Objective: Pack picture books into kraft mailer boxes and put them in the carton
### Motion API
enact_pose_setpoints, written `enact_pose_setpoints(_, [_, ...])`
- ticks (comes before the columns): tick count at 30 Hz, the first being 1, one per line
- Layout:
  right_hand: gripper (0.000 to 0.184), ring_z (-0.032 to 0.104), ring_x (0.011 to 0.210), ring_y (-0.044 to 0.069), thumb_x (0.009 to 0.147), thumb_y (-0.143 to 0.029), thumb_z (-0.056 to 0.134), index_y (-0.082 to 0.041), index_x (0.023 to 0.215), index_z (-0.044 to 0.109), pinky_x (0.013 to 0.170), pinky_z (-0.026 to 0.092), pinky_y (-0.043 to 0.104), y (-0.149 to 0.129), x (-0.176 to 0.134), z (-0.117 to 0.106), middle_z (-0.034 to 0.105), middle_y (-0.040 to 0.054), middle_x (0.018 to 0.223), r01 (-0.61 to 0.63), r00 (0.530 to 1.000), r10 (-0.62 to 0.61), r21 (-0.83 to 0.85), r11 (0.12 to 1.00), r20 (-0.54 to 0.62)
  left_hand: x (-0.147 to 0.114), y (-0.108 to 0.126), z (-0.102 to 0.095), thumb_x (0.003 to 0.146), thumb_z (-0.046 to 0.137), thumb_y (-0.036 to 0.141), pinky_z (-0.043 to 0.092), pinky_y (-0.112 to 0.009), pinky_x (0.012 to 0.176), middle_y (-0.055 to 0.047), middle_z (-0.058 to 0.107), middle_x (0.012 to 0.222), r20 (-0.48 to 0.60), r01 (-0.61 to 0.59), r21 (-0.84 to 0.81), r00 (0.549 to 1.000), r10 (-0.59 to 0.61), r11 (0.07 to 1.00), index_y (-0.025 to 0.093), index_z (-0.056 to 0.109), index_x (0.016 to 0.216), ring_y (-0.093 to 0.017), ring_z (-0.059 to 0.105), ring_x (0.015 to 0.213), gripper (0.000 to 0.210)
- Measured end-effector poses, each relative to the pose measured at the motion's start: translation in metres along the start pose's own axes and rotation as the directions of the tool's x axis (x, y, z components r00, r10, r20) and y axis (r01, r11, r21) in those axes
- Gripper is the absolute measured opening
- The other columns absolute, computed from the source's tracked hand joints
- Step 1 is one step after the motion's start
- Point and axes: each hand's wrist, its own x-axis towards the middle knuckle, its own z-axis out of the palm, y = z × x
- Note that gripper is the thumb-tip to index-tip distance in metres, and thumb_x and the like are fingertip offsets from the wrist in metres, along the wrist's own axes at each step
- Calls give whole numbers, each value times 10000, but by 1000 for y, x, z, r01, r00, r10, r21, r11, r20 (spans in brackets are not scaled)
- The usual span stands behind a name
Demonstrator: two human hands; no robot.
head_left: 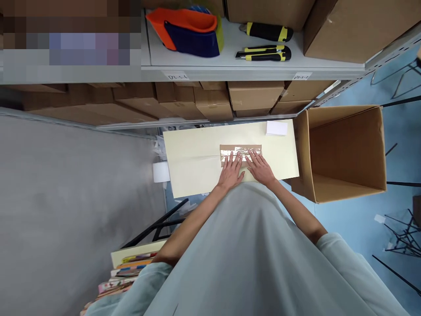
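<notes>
Both hands lie flat and open, palms down, side by side on the top of a pale yellow carton (197, 162) that sits in front of the person. The left hand (230, 172) and the right hand (259, 168) have their fingers spread and pressed onto a short strip of brown packing tape (240, 152) stuck across the carton's centre seam — the fingertips rest on the tape, neither hand gripping anything. The tape shines where light catches it. A small white label (276, 128) sits near the carton's far right corner, apart from the hands. Just to the right of the carton, touching or nearly touching its edge, stands an open brown cardboard box (348, 153) lying on its side, its inside bare. At the carton's left edge a white roll (161, 172) shows, partly hidden. Beyond the carton a grey metal shelf (250, 72) carries an orange and blue tape dispenser (187, 33) and two yellow-and-black utility knives (265, 52) — closed brown boxes (213, 103) fill the tier beneath it. Low on the left, a stack of coloured books (131, 267) shows beside the person's light sleeve.
</notes>
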Motion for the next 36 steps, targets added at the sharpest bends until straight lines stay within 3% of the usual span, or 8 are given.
enact_pose_setpoints(3, [677, 186, 1748, 310, 1165, -339, 375, -68, 1778, 282, 1432, 227, 552, 7, 5, 5, 233, 161, 1851, -17, 1000, 17, 17, 1000, 5, 9, 4, 2, 1109, 426, 394, 113, -587, 1446, -164, 224, 1858, 59, -89, -30, 994, 91, 996, 74, 250, 1785, -328, 94, 1756, 768])
enact_pose_setpoints(7, [676, 155, 1751, 320, 1167, -327, 351, 8, 1751, 300, 1441, 201, 545, 9, 8, 2, 170, 195, 1853, -2, 1000, 2, 17, 1000, 4, 10, -8, -4, 1129, 384, 367, 209, -595, 1431, -188, 250, 1848, -30, -108, -88, 994, 106, 990, 80, 260, 1779, -316, 142, 1751, 721])
enact_pose_setpoints(10, [649, 176, 1747, 310, 1172, -307, 330, -15, 1751, 321, 1442, 206, 542, 8, 9, 3, 197, 179, 1849, 60, 998, -60, 24, 998, 15, 2, -26, -11, 1128, 402, 367, 220, -624, 1422, -233, 207, 1846, -88, -40, -76, 996, 34, 996, 39, 265, 1765, -347, 129, 1750, 730])
enact_pose_setpoints(12, [629, 197, 1742, 298, 1168, -265, 314, -48, 1757, 329, 1438, 224, 545, 8, 11, 7, 235, 164, 1840, 85, 996, -86, 36, 996, 28, -2, -32, -12, 1124, 411, 366, 217, -624, 1422, -245, 213, 1841, -63, -20, -55, 998, 16, 998, 15, 291, 1750, -360, 137, 1747, 728])
enact_pose_setpoints(19, [695, 237, 1731, 268, 1085, -74, 304, -101, 1780, 299, 1417, 310, 530, 10, 11, 7, 279, 133, 1828, 98, 994, -100, 50, 994, 43, 6, -20, -7, 1117, 354, 282, 248, -557, 1426, -188, 347, 1814, 22, -94, -60, 995, 95, 994, 76, 402, 1721, -299, 226, 1734, 640])
enact_pose_setpoints(23, [638, 237, 1733, 283, 1150, -212, 326, -112, 1780, 304, 1422, 293, 543, 9, 8, -1, 268, 123, 1834, 105, 994, -106, 40, 994, 18, 2, -23, -14, 1121, 414, 377, 179, -591, 1434, -204, 220, 1851, -30, -52, -12, 998, 52, 999, 55, 281, 1767, -324, 122, 1752, 734])
enact_pose_setpoints(26, [627, 259, 1726, 304, 1174, -295, 314, -80, 1763, 340, 1419, 288, 543, 9, 8, -2, 278, 155, 1826, 86, 995, -86, 22, 996, 40, -3, -28, -19, 1101, 459, 398, 167, -584, 1434, -242, 175, 1850, 33, -24, 34, 999, 23, 999, -12, 252, 1758, -351, 93, 1752, 801])
enact_pose_setpoints(36, [630, 235, 1734, 282, 1175, -305, 282, -70, 1755, 353, 1421, 267, 509, 4, 18, -1, 283, 154, 1831, 74, 995, -74, -2, 997, 62, 2, -13, -16, 1061, 482, 313, 168, -537, 1436, -221, 137, 1866, 105, -72, 68, 992, 64, 995, 4, 194, 1772, -324, 63, 1757, 827])
